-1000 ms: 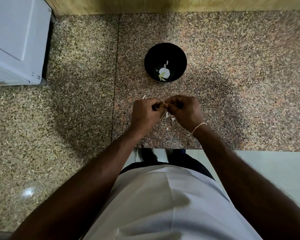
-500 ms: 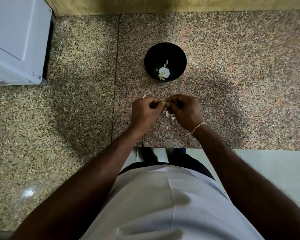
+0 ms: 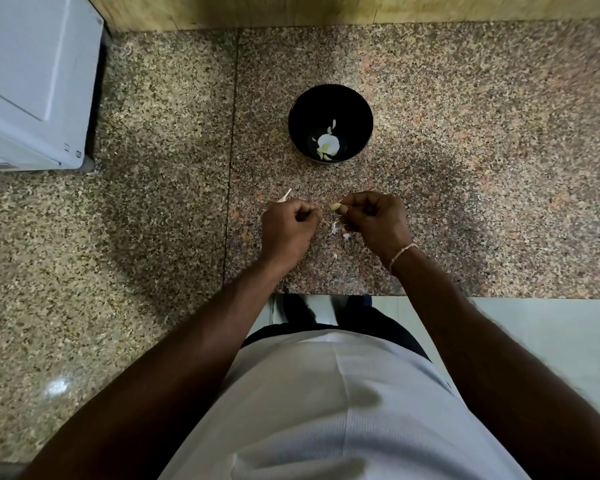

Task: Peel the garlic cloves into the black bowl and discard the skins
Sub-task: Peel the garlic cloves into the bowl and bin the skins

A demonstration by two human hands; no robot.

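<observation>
A black bowl (image 3: 330, 109) stands on the granite counter and holds a few pale garlic pieces (image 3: 328, 145) at its bottom. In front of it, my right hand (image 3: 374, 220) pinches a small pale garlic clove (image 3: 335, 206) at its fingertips. My left hand (image 3: 286, 228) is curled a short way to the left of the clove; a thin strip of skin (image 3: 284, 196) shows at its far side, and whether the hand holds it I cannot tell. Small white skin scraps (image 3: 336, 228) lie on the counter between and below my hands.
A white appliance (image 3: 32, 81) occupies the far left of the counter. A wooden wall (image 3: 326, 8) runs along the back. The counter's front edge (image 3: 430, 296) lies just below my wrists, with pale floor beyond it.
My hands were joined over the clove; now they have pulled apart, the right one keeping the clove and the left one drawn off to the left.
</observation>
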